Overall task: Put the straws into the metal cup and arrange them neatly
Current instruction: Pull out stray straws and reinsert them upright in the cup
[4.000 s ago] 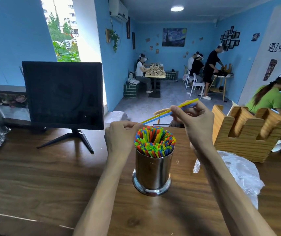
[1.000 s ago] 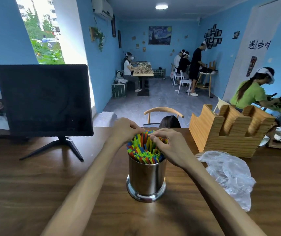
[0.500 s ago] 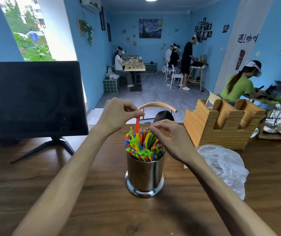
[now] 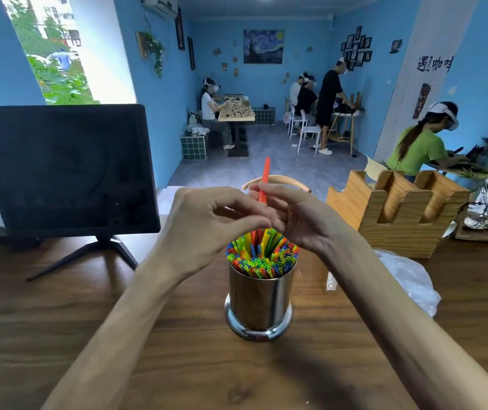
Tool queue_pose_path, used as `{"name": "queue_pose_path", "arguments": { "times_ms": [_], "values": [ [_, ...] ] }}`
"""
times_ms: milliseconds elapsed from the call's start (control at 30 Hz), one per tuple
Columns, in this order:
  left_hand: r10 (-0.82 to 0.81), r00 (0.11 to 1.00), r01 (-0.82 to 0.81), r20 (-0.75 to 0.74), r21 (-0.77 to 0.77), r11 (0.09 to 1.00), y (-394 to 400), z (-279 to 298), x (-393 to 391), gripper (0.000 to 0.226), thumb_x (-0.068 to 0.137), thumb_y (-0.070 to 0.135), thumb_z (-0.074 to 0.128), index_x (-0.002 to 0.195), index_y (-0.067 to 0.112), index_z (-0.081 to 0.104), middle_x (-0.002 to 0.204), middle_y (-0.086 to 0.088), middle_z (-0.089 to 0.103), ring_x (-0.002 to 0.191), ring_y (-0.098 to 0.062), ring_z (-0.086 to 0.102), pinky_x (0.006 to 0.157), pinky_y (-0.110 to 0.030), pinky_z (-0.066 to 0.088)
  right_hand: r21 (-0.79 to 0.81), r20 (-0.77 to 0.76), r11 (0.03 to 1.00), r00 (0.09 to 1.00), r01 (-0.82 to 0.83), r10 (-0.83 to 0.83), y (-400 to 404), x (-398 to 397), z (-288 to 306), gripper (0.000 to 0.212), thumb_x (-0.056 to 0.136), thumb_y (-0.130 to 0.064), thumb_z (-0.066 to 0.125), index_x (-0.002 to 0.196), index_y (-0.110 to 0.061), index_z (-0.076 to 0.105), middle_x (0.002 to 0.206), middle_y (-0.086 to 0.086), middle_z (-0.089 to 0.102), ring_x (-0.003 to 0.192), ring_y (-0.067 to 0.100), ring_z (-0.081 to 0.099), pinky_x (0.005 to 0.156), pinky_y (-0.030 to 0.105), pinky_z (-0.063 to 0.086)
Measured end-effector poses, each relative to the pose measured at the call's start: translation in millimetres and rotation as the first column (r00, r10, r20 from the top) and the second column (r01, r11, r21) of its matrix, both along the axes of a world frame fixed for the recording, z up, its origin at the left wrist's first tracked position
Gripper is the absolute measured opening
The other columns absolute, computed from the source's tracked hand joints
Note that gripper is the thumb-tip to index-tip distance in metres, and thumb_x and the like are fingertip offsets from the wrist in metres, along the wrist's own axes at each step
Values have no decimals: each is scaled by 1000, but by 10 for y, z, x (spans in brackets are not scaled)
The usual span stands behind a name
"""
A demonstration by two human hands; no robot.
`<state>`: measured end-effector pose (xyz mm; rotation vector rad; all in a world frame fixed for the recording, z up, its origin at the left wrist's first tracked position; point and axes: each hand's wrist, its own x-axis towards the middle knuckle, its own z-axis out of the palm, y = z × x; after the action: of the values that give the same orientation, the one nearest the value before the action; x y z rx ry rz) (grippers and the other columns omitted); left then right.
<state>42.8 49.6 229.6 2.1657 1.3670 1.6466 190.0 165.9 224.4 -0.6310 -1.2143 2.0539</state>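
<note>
1. My right hand (image 4: 299, 220) pinches a red straw (image 4: 264, 180) upright at frame centre.
2. My left hand (image 4: 207, 220) curls beside it, thumb to fingertips; what it holds I cannot tell.
3. The cup (image 4: 259, 303), packed with straws (image 4: 262, 255), stands just below both hands.

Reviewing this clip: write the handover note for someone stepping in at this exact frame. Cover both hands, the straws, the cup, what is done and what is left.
Left hand: above the cup, fingers curled, thumb meeting fingertips at the base of the red straw; whether it actually pinches the straw cannot be told.
Right hand: fingers curled around the red straw, holding it upright above the bundle.
Metal cup: upright on the wooden table, packed with colourful straws.
Done: nearly all straws are in the cup.
Left: seat the red straw level with the others and even out the tops.
</note>
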Motion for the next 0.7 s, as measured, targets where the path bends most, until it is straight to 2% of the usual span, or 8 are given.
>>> {"name": "queue_pose_path", "arguments": {
  "times_ms": [67,167,233,333,433,533,600,700],
  "values": [
    [-8,1000,8,-1,-75,997,63,-136,-52,25,74,17,89,95,25,79,91,14,74,85,-15,71,77,-31,60,132,75,991,997,-38,28,59,28,13,10,95,-12,64,100,-7,71,84,4,76,65,8,71,63,19,61],
    [23,997,-10,76,-170,985,193,-362,-154,43,69,26,91,108,31,74,104,10,67,91,-15,67,79,-28,58,361,174,932,982,7,-75,99,77,25,11,97,-10,63,104,-4,68,82,3,74,56,9,66,60,20,59],
    [69,986,-30,154,-243,969,287,-497,-220,45,70,32,88,112,34,72,108,9,68,93,-12,66,80,-23,56,547,203,829,943,113,-263,122,86,-14,11,97,-8,65,105,-1,69,88,8,71,64,14,71,68,27,62],
    [256,941,-165,223,-359,919,475,-656,-316,21,87,25,79,108,26,74,98,12,70,86,-1,63,74,-9,48,792,261,600,826,112,-499,147,52,-154,17,96,-11,69,112,-11,66,95,3,68,72,19,74,72,37,64],
    [407,902,-288,143,-502,816,662,-772,-391,12,98,32,66,106,26,72,92,20,67,88,4,63,73,-10,46,897,304,442,734,-6,-607,153,2,-353,48,92,-17,73,133,-25,48,94,-11,64,75,14,71,75,40,63],
    [365,927,-247,82,-599,762,791,-846,-445,19,96,37,67,104,23,76,91,17,70,83,2,64,69,-17,47,929,299,366,687,-53,-662,161,-45,-528,97,88,-15,77,155,-38,11,97,-9,65,73,11,68,74,37,61],
    [332,942,-227,58,-620,751,844,-838,-448,16,94,34,70,103,22,78,90,17,71,83,0,65,65,-14,48,944,283,323,665,-65,-692,171,-56,-586,119,87,-12,78,155,-44,-14,99,-8,63,71,11,68,70,34,60],
    [331,943,-257,17,-595,762,892,-761,-446,13,90,21,75,103,19,79,90,12,70,82,2,64,64,-7,46,951,276,297,663,-83,-696,189,-37,-573,133,86,-7,77,145,-54,-32,91,1,63,69,18,66,67,41,61]
  ]
}}
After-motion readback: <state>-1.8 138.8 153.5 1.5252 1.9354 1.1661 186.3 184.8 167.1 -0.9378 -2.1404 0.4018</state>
